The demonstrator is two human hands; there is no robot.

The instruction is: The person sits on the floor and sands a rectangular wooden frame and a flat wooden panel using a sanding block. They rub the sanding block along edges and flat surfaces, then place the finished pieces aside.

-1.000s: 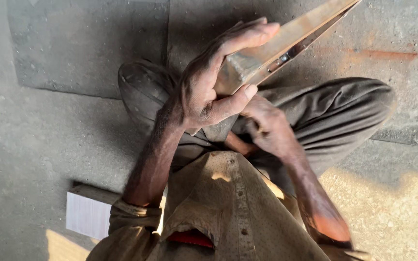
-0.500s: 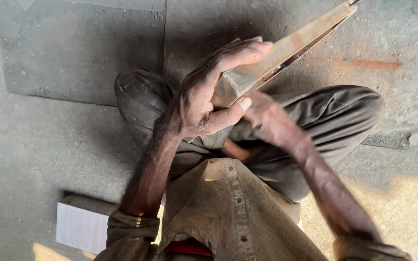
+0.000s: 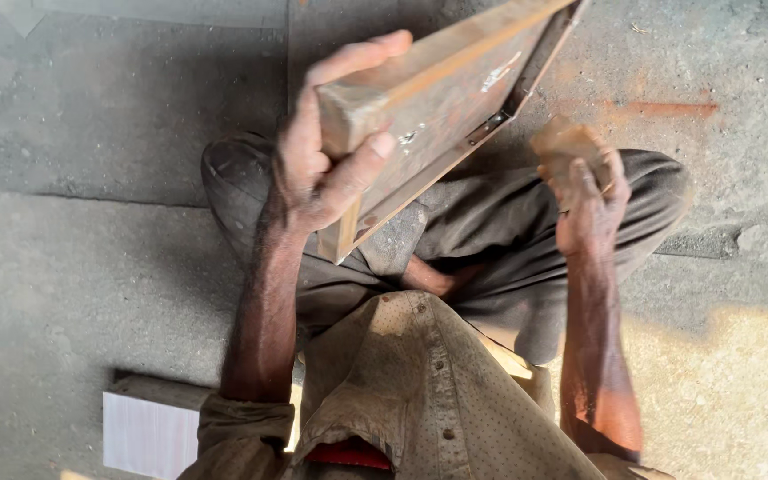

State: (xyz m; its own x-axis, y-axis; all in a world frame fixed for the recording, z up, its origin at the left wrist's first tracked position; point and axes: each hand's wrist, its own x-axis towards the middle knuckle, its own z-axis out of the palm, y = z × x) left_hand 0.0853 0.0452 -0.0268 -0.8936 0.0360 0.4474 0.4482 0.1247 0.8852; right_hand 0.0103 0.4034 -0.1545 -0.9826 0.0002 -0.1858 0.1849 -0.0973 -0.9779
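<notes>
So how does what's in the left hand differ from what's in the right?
The left hand grips a long wooden frame by its end; the right hand closes round a small brownish lump. The frame is flat, straight-edged and reaches out of view; the lump fits in the palm. Both are held above the lap.

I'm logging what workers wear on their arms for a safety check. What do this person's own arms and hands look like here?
Both hands are bare: no gloves, rings or watch show on the left hand or the right hand. The forearms are uncovered. The left sleeve, tan cloth, sits bunched near the elbow. It looks part of the dotted beige shirt. The right sleeve is barely in view.
</notes>
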